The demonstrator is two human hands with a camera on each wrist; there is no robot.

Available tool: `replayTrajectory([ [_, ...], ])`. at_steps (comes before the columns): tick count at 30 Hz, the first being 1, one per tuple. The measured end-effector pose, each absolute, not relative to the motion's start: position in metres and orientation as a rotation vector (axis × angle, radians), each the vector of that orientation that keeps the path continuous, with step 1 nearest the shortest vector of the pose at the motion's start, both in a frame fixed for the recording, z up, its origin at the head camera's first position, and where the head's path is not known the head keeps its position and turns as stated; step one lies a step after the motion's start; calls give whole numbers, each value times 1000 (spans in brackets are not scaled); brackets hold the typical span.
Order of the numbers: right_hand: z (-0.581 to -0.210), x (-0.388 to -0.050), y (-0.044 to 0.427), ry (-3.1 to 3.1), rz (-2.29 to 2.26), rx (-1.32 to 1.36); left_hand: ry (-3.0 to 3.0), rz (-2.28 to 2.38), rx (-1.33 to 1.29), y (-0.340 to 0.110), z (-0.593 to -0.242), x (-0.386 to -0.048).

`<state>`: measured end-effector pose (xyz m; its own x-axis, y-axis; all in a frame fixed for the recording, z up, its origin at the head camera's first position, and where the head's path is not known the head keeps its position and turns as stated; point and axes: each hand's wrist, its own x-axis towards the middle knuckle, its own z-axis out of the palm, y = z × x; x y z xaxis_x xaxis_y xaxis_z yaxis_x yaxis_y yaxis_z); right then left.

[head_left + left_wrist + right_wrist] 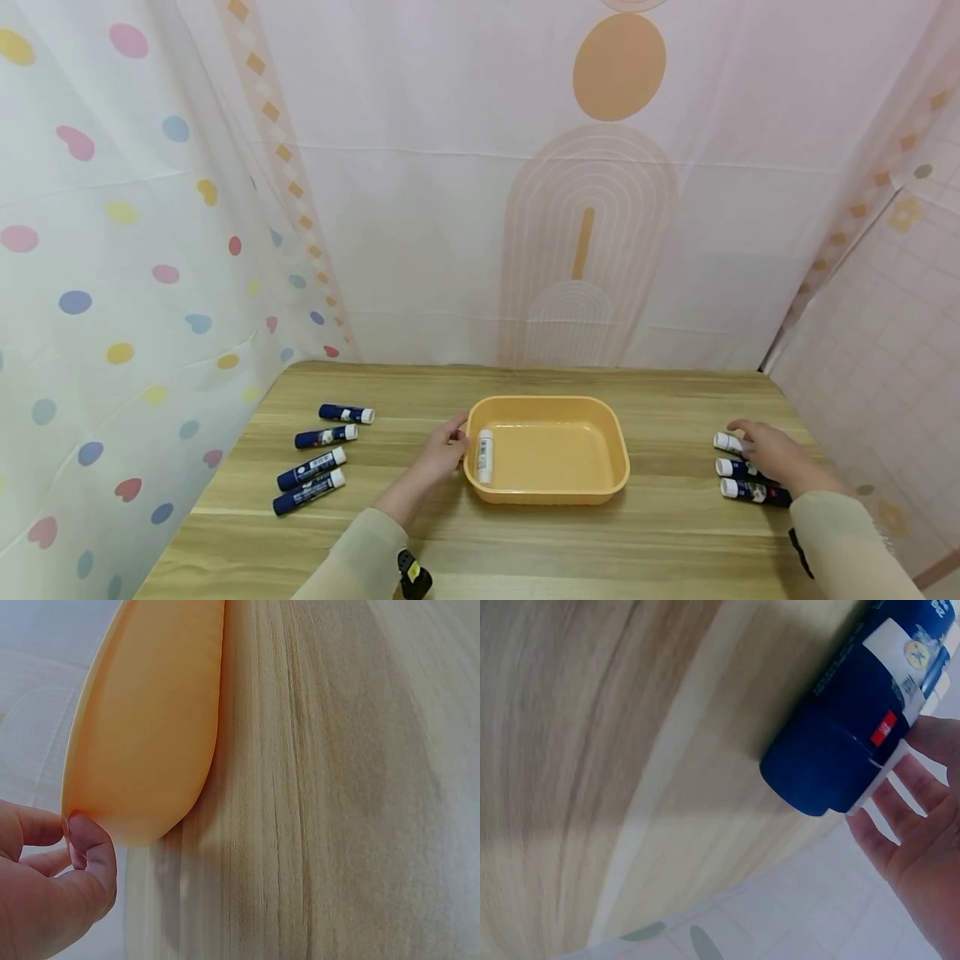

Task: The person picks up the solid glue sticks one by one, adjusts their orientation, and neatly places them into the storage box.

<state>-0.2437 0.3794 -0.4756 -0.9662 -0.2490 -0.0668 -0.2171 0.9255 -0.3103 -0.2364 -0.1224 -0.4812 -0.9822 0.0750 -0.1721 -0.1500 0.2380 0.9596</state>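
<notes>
In the head view my left hand (pixel 442 452) holds the left rim of a yellow plastic basin (pixel 551 497). The left wrist view shows its thumb and fingers pinching that rim. A white glue stick (pixel 485 457) lies inside the basin along its left wall. At the right, my right hand (pixel 776 457) grips a white glue stick (pixel 727 443), its fingers arched over it. Nearer to me lie two blue glue sticks with white caps, a middle one (pixel 731 468) partly under the hand and a front one (pixel 753 492). The right wrist view shows the front blue glue stick (pixel 840 742) hiding most of the white one.
Several blue glue sticks with white ends (pixel 311 468) lie in a column on the table's left side. The wooden table (pixel 555 546) ends at a patterned curtain (pixel 420 250) behind, with more curtains on both sides.
</notes>
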Motion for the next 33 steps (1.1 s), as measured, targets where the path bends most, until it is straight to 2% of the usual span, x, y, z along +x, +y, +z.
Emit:
replayTrajectory([
  [12, -484, -237, 374, 3240, -445, -434, 2277, 1847, -97, -121, -483, -239],
  [23, -468, -244, 340, 3560, -610, -621, 2301, 1841, -69, -122, -479, -236],
  [28, -464, -243, 326, 3480, -888, -465, 2306, 1841, -75, -121, -480, -236],
  [33, -454, -240, 310, 3223, -1402, -100, 2310, 1845, -82, -121, -481, -237],
])
